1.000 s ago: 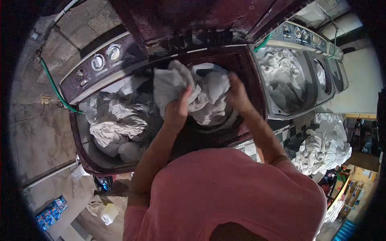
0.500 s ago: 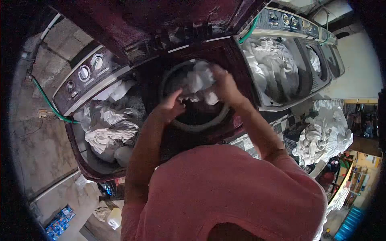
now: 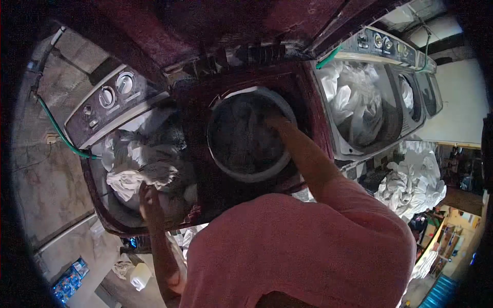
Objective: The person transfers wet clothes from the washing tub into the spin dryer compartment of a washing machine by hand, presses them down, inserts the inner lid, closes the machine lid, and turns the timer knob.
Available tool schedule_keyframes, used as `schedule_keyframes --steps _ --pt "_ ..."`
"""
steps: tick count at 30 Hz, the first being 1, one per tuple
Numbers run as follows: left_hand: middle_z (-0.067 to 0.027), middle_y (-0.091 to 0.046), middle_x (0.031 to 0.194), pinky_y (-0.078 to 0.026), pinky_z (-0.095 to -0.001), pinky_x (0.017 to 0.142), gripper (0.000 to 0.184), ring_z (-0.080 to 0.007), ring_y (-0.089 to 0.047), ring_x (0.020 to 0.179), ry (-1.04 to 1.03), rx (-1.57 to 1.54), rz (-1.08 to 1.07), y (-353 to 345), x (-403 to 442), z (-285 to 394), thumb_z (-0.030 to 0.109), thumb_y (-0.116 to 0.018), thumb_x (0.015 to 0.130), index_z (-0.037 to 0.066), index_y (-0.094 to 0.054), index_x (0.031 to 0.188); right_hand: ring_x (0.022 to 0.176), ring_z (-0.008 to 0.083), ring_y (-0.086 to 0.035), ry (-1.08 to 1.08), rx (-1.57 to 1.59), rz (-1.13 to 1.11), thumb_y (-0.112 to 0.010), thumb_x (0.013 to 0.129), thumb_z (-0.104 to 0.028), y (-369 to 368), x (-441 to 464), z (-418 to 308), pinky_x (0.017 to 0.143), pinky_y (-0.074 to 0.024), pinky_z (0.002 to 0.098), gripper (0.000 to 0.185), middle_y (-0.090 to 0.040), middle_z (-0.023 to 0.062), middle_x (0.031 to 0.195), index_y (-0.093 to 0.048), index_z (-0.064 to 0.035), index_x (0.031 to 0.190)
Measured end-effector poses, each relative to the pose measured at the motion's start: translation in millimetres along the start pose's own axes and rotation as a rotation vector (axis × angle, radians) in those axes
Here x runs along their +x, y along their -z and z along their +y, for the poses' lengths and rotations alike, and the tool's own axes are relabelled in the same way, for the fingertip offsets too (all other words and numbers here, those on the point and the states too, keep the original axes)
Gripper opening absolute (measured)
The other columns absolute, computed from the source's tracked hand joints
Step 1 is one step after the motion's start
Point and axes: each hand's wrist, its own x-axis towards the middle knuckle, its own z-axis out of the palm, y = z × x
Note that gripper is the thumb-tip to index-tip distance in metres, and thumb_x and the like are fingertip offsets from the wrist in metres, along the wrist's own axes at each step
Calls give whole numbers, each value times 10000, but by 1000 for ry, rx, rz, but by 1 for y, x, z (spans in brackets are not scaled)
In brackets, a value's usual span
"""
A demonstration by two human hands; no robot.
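My right hand point(image 3: 276, 123) reaches down into the round spin drum point(image 3: 251, 178) of the dark red washing machine. Its fingers are lost in the shadow, over dim greyish cloth inside, so their grip is hidden. To the left, my left hand point(image 3: 150, 204) is at the wash tub point(image 3: 115, 218) of the same machine. Its fingers close on the lower edge of a bunched white cloth point(image 3: 138, 179), which lies on a heap of wet white fabric in that tub.
Two control knobs point(image 3: 107, 96) sit on the panel above the left tub. A second machine at the right holds white fabric point(image 3: 354, 97) in its tub. More white laundry point(image 3: 413, 179) is piled beyond it. A green hose point(image 3: 54, 126) runs along the left wall.
My left hand has moved from above the drum to the white cloth in the left tub. The whitish cloth between my hands has gone down into the drum, where my right hand now reaches.
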Motion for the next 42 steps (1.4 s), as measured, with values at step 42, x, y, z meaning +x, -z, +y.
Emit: schedule_keyframes --steps 42 --pt "-90 -588 1146 -418 -350 892 350 -270 -553 1016 44 469 284 -13 -35 -58 191 -589 819 86 -553 1150 1187 303 -451 -579 -654 543 -560 847 -289 -96 29 93 978 -375 466 493 -438 112 1329 -468 -138 1308"
